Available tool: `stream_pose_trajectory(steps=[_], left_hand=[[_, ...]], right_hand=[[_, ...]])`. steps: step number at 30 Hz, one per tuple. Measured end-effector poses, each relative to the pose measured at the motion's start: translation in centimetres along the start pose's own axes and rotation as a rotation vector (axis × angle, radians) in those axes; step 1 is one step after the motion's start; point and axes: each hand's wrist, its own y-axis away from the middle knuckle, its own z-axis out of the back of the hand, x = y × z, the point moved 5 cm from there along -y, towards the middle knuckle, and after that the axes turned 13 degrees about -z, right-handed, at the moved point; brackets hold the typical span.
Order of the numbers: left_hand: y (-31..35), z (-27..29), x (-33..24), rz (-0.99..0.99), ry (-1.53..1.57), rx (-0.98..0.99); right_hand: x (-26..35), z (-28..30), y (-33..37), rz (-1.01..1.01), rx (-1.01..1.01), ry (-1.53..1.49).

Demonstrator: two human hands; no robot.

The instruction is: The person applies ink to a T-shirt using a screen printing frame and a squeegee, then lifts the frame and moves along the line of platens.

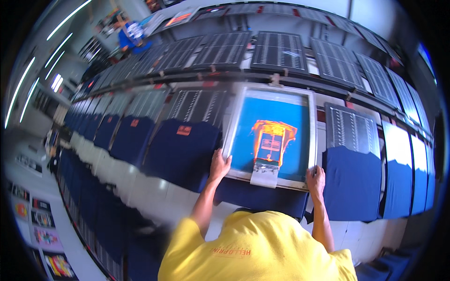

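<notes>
My left grip and right grip: closed on the printing screen's 2 sides, low down | Printing screen: right of picture centre | Risk: if I lift unevenly, squeegee could slide, orange ink smearing navy garment, lower centre.

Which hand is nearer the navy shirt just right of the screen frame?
Right. The right hand is just left of the shirt; the left hand is across the screen frame.

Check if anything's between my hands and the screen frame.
Nothing visible: the left hand and right hand meet the screen frame directly at its near left and right sides. The squeegee sits between them, blocking neither.
</notes>
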Motion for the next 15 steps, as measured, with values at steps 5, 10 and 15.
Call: stream_pose_trajectory(steps=[5,10,15], left_hand=[[-1.4,-0.6,0.3,-0.03,0.069,0.049],[-2.0,-0.7,1.5,-0.161,-0.012,-0.096],[-2.1,-1.0,1.4,0.041,0.097,0.027]], right_hand=[[-0.3,-1.0,-0.8,-0.101,0.006,-0.039],[1.6,-0.9,-0.8,-0.131,-0.102,-0.051],[1.8,-0.8,-0.6,-0.131,-0.137,-0.086]])
